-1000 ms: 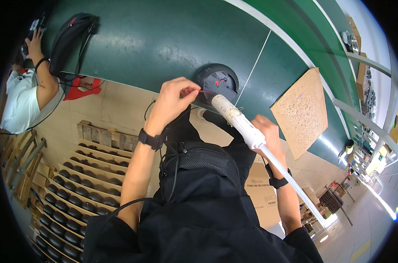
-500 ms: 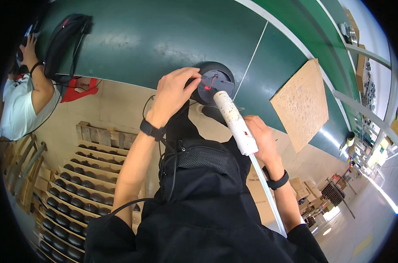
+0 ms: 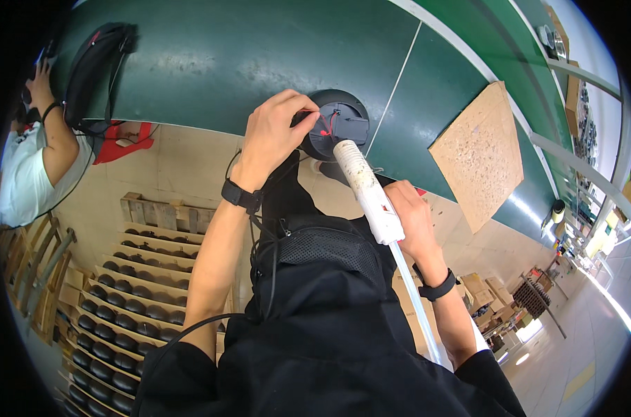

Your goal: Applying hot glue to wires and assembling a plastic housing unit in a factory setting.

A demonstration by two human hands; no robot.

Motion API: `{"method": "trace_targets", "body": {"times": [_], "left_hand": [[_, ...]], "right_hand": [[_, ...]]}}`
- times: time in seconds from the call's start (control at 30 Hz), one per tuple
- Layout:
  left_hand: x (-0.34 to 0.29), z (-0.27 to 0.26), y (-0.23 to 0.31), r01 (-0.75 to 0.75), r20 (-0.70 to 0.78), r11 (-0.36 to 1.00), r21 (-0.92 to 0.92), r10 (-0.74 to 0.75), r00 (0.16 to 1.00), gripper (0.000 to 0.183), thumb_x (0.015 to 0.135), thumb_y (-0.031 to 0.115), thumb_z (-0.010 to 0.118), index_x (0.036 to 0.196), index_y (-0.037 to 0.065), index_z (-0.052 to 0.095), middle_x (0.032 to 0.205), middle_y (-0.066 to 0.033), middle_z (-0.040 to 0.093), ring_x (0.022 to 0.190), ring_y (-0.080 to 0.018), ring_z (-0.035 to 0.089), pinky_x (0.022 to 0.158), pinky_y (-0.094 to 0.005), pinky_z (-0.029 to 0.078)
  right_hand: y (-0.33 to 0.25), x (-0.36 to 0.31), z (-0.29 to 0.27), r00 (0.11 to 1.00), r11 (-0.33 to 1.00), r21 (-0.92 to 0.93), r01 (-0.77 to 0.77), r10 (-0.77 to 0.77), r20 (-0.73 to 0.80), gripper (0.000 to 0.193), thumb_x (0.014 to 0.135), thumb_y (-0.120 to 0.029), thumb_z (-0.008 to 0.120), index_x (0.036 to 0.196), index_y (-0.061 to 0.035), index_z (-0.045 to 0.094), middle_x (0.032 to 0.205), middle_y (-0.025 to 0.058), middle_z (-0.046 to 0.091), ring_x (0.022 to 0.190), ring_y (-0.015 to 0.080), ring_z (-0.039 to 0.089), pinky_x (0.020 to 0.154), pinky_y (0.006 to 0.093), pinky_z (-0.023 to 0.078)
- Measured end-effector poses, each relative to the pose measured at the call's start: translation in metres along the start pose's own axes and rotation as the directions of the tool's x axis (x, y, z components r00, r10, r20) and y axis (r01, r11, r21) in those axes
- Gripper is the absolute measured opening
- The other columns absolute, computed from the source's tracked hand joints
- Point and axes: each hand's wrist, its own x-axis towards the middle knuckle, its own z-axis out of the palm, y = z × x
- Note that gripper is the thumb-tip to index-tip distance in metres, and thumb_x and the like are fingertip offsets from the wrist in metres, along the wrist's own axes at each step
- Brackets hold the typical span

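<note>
A round black housing (image 3: 353, 130) lies at the near edge of the green bench, with thin red wires (image 3: 324, 131) inside its open top. My left hand (image 3: 277, 132) reaches over its left rim, thumb and forefinger pinched at the end of one wire. In my right hand (image 3: 411, 219) is a white-wrapped glue gun (image 3: 371, 198), its stained front end pointing at the housing's near side. A long translucent glue stick (image 3: 421, 309) runs out of the gun's back toward me. The gun's tip and most of my right fingers are hidden.
A tan board (image 3: 481, 160) lies on the bench at right. A black bag (image 3: 96, 73) sits at far left beside a co-worker's arm (image 3: 59, 142). Below left, a rack (image 3: 127, 306) holds rows of black rounded parts. Cartons (image 3: 488, 295) stand at lower right.
The housing, both hands and the glue gun sit slightly further up and left in the picture. The left hand keeps its pinch at the wire, and the gun's front stays by the housing.
</note>
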Motion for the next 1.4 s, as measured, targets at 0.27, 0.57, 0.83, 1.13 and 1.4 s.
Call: {"method": "trace_targets", "body": {"times": [0.27, 0.57, 0.83, 1.13, 1.4], "left_hand": [[-0.003, 0.000, 0.001, 0.051, 0.007, 0.998, -0.032, -0.050, 0.999, 0.010, 0.087, 0.009, 0.072, 0.095, 0.003, 0.072, 0.095, -0.0062, 0.069, 0.085, -0.0228, 0.069, 0.073, -0.0328, 0.057], [-0.002, 0.000, 0.001, 0.056, 0.009, 0.998, -0.033, -0.055, 0.998, 0.010, 0.087, 0.009, 0.072, 0.095, 0.003, 0.072, 0.094, -0.0066, 0.070, 0.084, -0.0227, 0.069, 0.073, -0.0325, 0.057], [-0.001, 0.001, 0.001, 0.054, 0.009, 0.998, -0.030, -0.054, 0.999, 0.010, 0.087, 0.008, 0.072, 0.095, 0.003, 0.073, 0.094, -0.0064, 0.070, 0.084, -0.0223, 0.069, 0.073, -0.0323, 0.057], [-0.003, 0.001, -0.001, 0.057, 0.001, 0.998, -0.042, -0.057, 0.998, 0.010, 0.087, 0.008, 0.072, 0.096, 0.003, 0.073, 0.094, -0.0064, 0.070, 0.083, -0.0219, 0.069, 0.072, -0.0319, 0.057], [-0.005, -0.002, 0.000, 0.049, 0.007, 0.998, -0.041, -0.049, 0.999, 0.010, 0.087, 0.008, 0.072, 0.096, 0.003, 0.073, 0.091, -0.0075, 0.070, 0.082, -0.0215, 0.069, 0.072, -0.0318, 0.057]], "right_hand": [[0.010, -0.008, -0.001, 0.997, 0.997, -0.075, -0.020, 0.025, 0.075, 0.021, 0.071, -0.010, 0.073, 0.086, 0.0004, 0.063, 0.078, 0.0126, 0.058, 0.073, 0.0325, 0.059, 0.062, 0.0417, 0.049], [0.003, -0.005, -0.001, 0.998, 0.994, -0.105, -0.022, 0.028, 0.064, 0.021, 0.071, -0.012, 0.073, 0.084, 0.0001, 0.062, 0.075, 0.0123, 0.057, 0.071, 0.0321, 0.059, 0.062, 0.0417, 0.048], [-0.006, 0.000, -0.009, 0.995, 0.987, -0.153, -0.045, 0.058, 0.084, 0.019, 0.072, -0.014, 0.074, 0.081, -0.0014, 0.062, 0.072, 0.0121, 0.056, 0.070, 0.0319, 0.059, 0.062, 0.0418, 0.047], [-0.009, 0.002, -0.010, 0.993, 0.987, -0.154, -0.052, 0.067, 0.094, 0.019, 0.072, -0.015, 0.074, 0.080, -0.0013, 0.063, 0.071, 0.0121, 0.057, 0.069, 0.0318, 0.060, 0.063, 0.0423, 0.047], [-0.015, 0.003, -0.013, 0.985, 0.976, -0.200, -0.082, 0.110, 0.132, 0.019, 0.071, -0.016, 0.075, 0.078, -0.0016, 0.063, 0.070, 0.0118, 0.058, 0.068, 0.0315, 0.061, 0.060, 0.0419, 0.047]]}}
